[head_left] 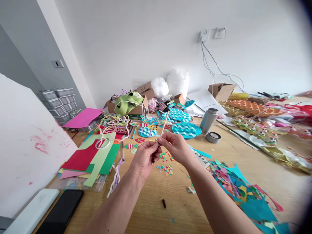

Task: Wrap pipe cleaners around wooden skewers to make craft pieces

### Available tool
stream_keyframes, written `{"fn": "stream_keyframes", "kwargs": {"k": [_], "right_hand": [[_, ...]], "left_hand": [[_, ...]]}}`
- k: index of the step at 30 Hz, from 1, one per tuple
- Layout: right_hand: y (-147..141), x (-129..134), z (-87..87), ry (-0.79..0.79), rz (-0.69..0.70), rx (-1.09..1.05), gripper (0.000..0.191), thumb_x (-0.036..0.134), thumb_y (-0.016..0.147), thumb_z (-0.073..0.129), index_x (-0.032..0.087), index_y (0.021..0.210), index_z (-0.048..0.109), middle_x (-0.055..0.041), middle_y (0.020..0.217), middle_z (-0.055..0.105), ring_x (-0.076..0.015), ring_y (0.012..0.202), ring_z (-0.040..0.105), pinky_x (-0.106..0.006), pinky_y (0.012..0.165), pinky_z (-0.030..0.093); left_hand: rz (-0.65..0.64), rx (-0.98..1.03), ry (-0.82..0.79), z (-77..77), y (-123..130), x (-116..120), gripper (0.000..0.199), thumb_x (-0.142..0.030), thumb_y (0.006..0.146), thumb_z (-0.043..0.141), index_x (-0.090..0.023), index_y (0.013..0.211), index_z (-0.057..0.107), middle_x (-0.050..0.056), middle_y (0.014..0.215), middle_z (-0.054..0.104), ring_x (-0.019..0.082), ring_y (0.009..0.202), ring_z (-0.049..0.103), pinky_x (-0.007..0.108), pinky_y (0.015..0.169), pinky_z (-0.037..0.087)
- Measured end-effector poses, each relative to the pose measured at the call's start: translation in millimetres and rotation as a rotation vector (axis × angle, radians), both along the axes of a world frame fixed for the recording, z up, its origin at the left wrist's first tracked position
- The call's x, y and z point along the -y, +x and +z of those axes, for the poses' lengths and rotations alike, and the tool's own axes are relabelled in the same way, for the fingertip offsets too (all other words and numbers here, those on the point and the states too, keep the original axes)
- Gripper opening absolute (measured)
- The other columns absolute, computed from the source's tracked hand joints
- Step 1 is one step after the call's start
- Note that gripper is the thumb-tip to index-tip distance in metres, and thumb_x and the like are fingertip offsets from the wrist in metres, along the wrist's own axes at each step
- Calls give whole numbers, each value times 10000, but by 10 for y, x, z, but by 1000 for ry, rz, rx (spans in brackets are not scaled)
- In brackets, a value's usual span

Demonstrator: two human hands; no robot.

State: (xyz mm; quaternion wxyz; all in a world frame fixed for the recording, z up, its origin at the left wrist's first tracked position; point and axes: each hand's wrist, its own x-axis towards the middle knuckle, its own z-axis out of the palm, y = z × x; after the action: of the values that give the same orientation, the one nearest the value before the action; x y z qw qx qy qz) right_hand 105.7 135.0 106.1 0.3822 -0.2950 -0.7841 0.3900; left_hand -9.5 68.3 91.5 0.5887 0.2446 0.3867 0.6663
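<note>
The left hand [145,158] and right hand [177,148] pinch a thin, tilted wooden stick [165,123] above a craft-strewn wooden table [143,213].

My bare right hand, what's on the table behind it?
Beyond your bare right hand lies a round turquoise disc with white wavy stripes; small multicoloured paper pieces show at its lower left. The wooden tabletop directly behind is covered.

A black phone [59,213] lies beside a white object [36,211], a grey bottle [209,122] by a round lid [213,137].
</note>
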Motion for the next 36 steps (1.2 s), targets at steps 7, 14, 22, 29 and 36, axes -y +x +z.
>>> {"fn": "stream_keyframes", "kwargs": {"k": [7,14,22,29,36], "right_hand": [[-50,32,-22,79,-88,-6,297,404,842,523,175,659,567,-36,676,606,-158,650,529,-251,561,372],[-10,-11,2,-80,71,-65,394,542,791,575,162,687,579,-14,616,579,-137,580,494,-245,516,357],[-19,-38,-19,-225,108,-194,385,531,738,646,189,632,504,26,530,518,-122,506,463,-254,501,353],[17,-61,19,-337,85,-311,431,573,656,697,172,609,544,19,579,534,-112,548,456,-255,542,357],[3,-77,-19,-282,31,-290,455,609,660,670,181,614,525,14,573,522,-115,547,441,-251,519,345]], "left_hand": [[116,-60,22,16,25,-9,284,-283,544,795,-132,657,581,-10,530,584,45,425,439,168,418,259],[60,-29,43,-5,26,1,250,-277,583,775,-125,640,584,-21,536,552,40,434,425,172,419,253],[-32,-70,82,10,6,3,159,-270,715,690,-120,741,644,54,668,668,94,545,559,195,503,382],[-268,-103,49,75,-193,50,264,-361,777,644,-107,833,691,115,745,710,149,608,629,237,560,440],[-331,-214,31,32,-164,57,276,-371,715,716,-108,794,702,72,644,684,87,466,559,195,456,361]]}}
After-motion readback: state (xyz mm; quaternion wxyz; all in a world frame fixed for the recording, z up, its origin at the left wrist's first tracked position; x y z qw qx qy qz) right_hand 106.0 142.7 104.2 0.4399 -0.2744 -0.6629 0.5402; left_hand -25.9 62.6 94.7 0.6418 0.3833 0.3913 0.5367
